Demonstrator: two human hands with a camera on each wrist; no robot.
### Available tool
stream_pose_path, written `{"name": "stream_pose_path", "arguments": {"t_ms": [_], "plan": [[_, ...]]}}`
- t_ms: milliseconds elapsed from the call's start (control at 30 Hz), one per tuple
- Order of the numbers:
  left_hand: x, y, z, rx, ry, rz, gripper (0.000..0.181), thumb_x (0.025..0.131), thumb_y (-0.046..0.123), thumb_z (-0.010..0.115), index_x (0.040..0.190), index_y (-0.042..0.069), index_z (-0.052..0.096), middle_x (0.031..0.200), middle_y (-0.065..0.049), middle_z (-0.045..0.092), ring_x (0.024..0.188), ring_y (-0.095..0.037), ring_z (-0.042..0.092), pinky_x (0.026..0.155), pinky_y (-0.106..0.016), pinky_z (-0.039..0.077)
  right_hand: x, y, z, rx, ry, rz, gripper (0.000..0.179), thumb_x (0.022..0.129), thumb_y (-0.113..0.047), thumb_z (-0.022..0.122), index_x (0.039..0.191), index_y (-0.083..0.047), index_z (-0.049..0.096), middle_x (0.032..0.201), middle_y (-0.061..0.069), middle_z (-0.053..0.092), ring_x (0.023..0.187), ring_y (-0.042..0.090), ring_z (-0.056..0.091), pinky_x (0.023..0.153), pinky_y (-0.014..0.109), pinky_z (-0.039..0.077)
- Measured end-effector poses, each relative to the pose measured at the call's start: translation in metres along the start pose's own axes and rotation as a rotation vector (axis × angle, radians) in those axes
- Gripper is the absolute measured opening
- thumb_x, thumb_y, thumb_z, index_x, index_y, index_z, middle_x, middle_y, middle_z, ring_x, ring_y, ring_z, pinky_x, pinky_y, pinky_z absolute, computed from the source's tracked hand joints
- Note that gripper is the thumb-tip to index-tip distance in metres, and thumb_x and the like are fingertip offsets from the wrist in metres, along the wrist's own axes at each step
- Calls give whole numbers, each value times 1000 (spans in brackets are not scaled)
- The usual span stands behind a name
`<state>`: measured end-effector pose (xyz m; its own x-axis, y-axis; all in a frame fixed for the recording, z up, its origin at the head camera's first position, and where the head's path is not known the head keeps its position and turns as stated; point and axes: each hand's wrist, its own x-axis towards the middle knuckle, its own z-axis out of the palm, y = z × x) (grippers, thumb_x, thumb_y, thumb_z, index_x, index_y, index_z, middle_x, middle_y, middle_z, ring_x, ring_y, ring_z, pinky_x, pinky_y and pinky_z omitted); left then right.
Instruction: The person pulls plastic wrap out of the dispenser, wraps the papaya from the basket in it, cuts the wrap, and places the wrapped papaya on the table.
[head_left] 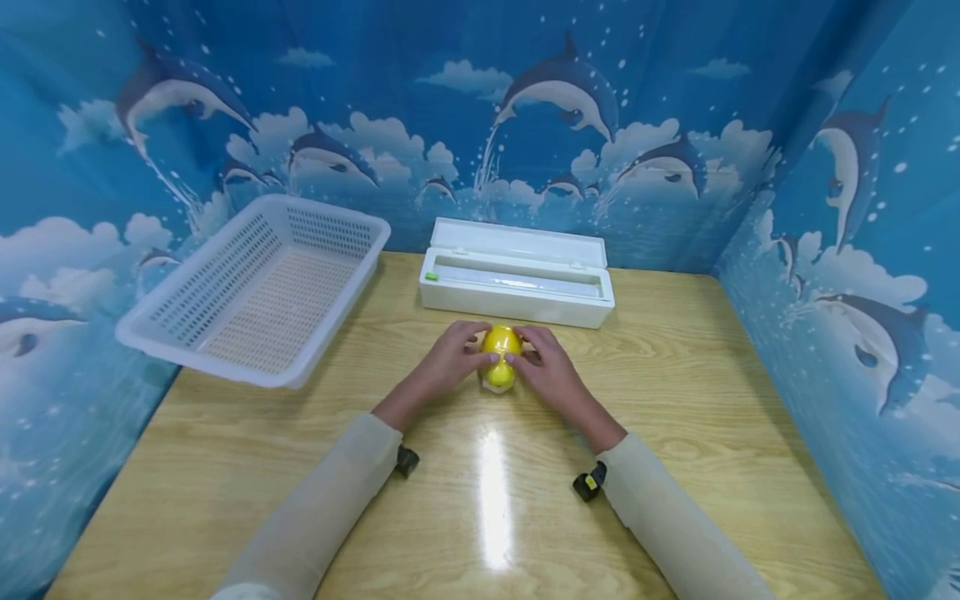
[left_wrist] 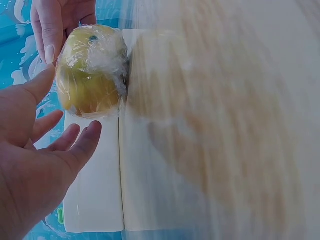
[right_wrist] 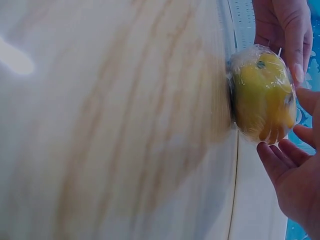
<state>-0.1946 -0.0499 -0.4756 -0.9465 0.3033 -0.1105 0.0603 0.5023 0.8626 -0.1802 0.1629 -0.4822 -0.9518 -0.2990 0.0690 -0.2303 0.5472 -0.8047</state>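
Note:
A lobed yellow fruit (head_left: 500, 343) wrapped in clear film stands on the table; its exact kind is uncertain. Crumpled film and a small dark green stem spot show on the fruit (left_wrist: 90, 75) in the left wrist view. My left hand (head_left: 455, 358) holds its left side, thumb at the front and fingers toward the back. From the right, my right hand (head_left: 551, 367) holds it the same way. Loosely bent fingers surround the fruit (right_wrist: 262, 97) in the right wrist view. Just behind it is a long white film dispenser box (head_left: 517, 304), its lid raised, with a green piece at its left end.
A white perforated plastic basket (head_left: 330, 350) stands at the left back of the wood-grain table (head_left: 675, 400). Blue curtains (head_left: 405, 75) printed with dolphins enclose the back and sides. Each wrist wears a small black camera (head_left: 588, 483).

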Motion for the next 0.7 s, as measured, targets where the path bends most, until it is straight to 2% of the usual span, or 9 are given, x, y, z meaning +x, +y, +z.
{"name": "stream_pose_path", "arguments": {"t_ms": [167, 500, 600, 700], "plan": [[0, 1, 0, 19, -3, -8, 57, 96, 38, 69, 147, 23, 50, 152, -7, 43, 131, -26, 51, 104, -42, 52, 1, 1, -1, 6, 3, -7, 51, 101, -33, 62, 147, -14, 48, 148, 8, 42, 136, 27, 48, 107, 39, 50], [1, 2, -2, 50, 10, 19, 58, 97, 40, 66, 149, 21, 48, 153, -7, 42, 136, -26, 47, 107, -45, 49, 2, 1, -5, 13, 14, 29, 53, 101, -35, 61, 148, -14, 47, 152, 10, 40, 139, 30, 44, 108, 43, 49], [1, 3, -3, 114, 28, 11, 61, 98, 46, 62, 152, 22, 44, 157, -6, 38, 143, -27, 40, 113, -51, 41, 3, 2, -6, -17, 25, 24, 54, 102, -38, 59, 149, -15, 46, 152, 10, 40, 138, 29, 45, 108, 44, 49], [1, 6, -7, 235, 54, 6, 65, 99, 51, 58, 154, 23, 39, 161, -7, 33, 149, -30, 32, 117, -56, 35, 4, 1, -9, -69, 37, 1, 56, 103, -42, 55, 150, -13, 45, 154, 11, 39, 137, 31, 46, 107, 48, 49]]}}
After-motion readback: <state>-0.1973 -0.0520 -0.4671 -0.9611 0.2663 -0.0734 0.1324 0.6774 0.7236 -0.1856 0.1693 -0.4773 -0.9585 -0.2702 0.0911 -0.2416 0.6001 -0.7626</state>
